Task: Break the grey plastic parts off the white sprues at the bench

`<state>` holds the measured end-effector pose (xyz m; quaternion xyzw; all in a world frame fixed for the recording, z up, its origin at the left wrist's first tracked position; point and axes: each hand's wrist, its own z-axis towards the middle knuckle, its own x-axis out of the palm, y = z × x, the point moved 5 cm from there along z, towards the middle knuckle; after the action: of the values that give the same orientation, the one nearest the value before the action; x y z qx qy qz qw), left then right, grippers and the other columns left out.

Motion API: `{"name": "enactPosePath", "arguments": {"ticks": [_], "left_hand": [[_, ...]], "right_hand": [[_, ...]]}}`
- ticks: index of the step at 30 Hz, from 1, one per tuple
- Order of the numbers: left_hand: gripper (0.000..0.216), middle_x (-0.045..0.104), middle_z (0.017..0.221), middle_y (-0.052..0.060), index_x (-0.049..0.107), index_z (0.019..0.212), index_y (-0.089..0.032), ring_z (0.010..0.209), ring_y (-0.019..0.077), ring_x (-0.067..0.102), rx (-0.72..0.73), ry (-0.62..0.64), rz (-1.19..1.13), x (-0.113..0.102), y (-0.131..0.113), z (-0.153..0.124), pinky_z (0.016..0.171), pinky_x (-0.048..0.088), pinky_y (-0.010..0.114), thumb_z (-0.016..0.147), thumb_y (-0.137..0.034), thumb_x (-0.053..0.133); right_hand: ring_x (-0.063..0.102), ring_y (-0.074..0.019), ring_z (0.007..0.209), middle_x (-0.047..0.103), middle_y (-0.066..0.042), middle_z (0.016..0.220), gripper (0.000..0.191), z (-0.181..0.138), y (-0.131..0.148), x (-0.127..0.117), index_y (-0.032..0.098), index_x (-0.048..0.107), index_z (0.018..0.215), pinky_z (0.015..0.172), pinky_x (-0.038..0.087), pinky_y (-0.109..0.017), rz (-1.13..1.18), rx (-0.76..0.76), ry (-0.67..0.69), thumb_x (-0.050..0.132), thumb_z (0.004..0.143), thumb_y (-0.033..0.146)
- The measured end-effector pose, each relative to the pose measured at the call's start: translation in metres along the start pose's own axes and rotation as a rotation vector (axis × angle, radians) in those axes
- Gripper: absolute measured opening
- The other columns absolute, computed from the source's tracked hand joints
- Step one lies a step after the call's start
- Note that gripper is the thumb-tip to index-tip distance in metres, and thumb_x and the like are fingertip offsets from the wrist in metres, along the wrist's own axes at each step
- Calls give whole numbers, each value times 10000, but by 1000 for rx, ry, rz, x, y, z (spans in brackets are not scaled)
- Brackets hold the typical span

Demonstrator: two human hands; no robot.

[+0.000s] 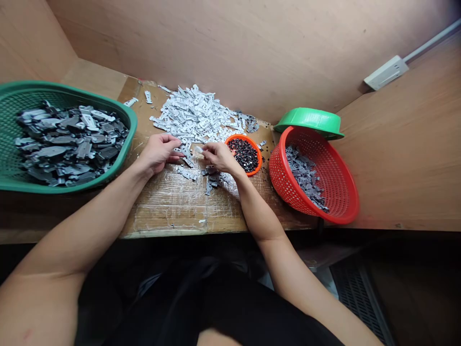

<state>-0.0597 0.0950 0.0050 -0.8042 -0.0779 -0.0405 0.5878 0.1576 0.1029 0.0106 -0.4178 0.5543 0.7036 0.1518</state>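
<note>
My left hand [161,153] is curled over the cardboard-covered bench, its fingertips beside a grey metal plate [188,162]. Whether it grips that plate I cannot make out. Opposite it, my right hand [220,156] pinches a small pale metal piece [199,150] between thumb and finger. Behind both hands spreads a heap of flat silvery metal parts [198,113]. Darker flat metal plates [213,180] lie just below my right hand. To its right, an orange bowl [260,161] holds many small black and shiny parts.
On the left stands a green basket [132,125] full of assembled-looking metal parts. A red basket [347,192] with grey metal pieces tilts at the right, a green basin [309,117] behind it. Wooden panels enclose the bench [162,216]; a white socket [387,72] is on the wall.
</note>
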Motion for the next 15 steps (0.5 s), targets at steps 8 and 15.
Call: {"name": "enactPosePath", "arguments": {"ticks": [8,15], "left_hand": [[237,696,769,16,692,782,-182,580,134,753,10,3,-5,-1,3,5,463,540,176,904,-48,844],[240,710,782,28,704,780,-181,571,133,751,16,-4,-11,-1,2,4,462,528,189,942,-25,790]], "right_hand": [[654,-227,947,767,-101,1003,167,-8,-2,1,158,775,977,932,456,-351,-280,-1,-40,636,1056,107],[641,-254,985,727,-122,1115,201,-13,-3,9,184,780,995,916,463,-358,-410,-41,4,609,1092,140]]}}
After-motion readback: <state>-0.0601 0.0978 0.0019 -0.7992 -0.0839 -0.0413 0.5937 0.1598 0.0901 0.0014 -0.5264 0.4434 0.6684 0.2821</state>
